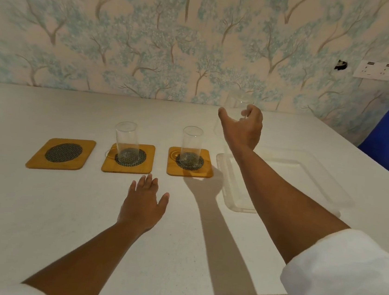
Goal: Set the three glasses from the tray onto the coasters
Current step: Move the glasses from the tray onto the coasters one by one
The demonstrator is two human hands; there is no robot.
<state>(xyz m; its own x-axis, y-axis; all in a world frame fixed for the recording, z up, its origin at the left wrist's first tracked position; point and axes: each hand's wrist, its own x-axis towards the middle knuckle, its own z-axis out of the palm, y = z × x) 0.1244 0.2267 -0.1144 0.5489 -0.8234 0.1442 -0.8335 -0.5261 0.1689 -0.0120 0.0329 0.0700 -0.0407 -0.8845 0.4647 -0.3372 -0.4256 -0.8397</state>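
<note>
1. White tabletop point(37, 202) runs up to the tree-print wallpaper; everything is laid in one row across it, I'd guess so each glass travels a short sideways path.
2. Clear rectangular plastic tray point(305, 184) sits at the right end, just beside the coasters. I see no glass left standing in it.
3. My right hand point(242, 126) is lifted above the tray's far left corner, fingers curled round the third clear tumbler glass point(236, 101). It's faint and blurred, so the grip reads as closed on it from the side, likely to keep it upright.
4. My left hand point(144, 202) lies flat on the table in front of the middle coaster, fingers spread, holding nothing; looks like bracing.
5. Left square bamboo coaster with dark mesh centre point(61, 154) is bare, so I judge the held glass goes there.
6. Middle bamboo coaster point(128, 158) carries a tall clear glass point(127, 143), upright on the mesh.
7. Right bamboo coaster point(190, 162) carries another clear glass point(191, 147), also upright and centred.
8. Two of three done.
</note>
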